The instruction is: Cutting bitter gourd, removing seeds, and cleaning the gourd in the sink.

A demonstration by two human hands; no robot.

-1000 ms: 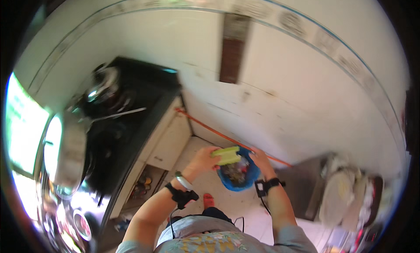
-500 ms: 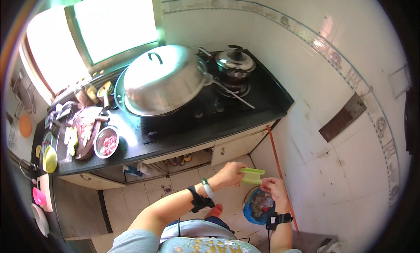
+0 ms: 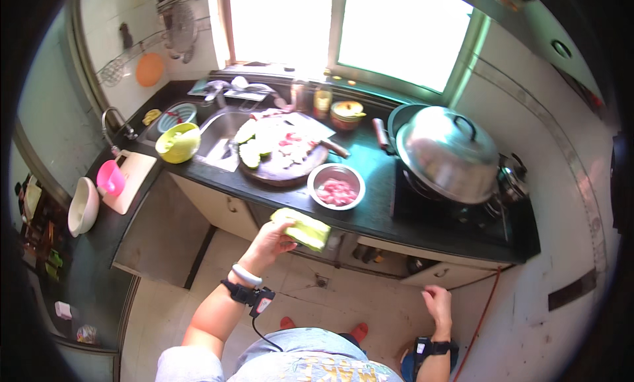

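Observation:
My left hand (image 3: 263,245) is closed round one end of a pale green vegetable piece (image 3: 306,231), held out in front of the counter's edge. Lower and to the right, my right hand (image 3: 438,306) has its fingers curled in, with nothing visible in them. Beyond the vegetable piece stands a round wooden chopping board (image 3: 281,175). Green vegetable pieces (image 3: 250,152) and chopped pale and reddish bits (image 3: 295,149) lie on it. A metal bowl (image 3: 357,198) of raw pink meat (image 3: 335,192) sits beside the board. Under my right wrist, a blue bin (image 3: 408,367) is mostly hidden.
A knife handle (image 3: 335,148) juts from the board's right side. The stove holds a large domed lid (image 3: 449,154) over a wok and a smaller pot (image 3: 512,177). Left are the sink (image 3: 212,139), a yellow-green bowl (image 3: 178,144) and a pink scoop (image 3: 111,177).
My view has swung left toward the sink and board. My left hand has carried the vegetable piece away from above the bin toward the counter. My right hand is now apart from it.

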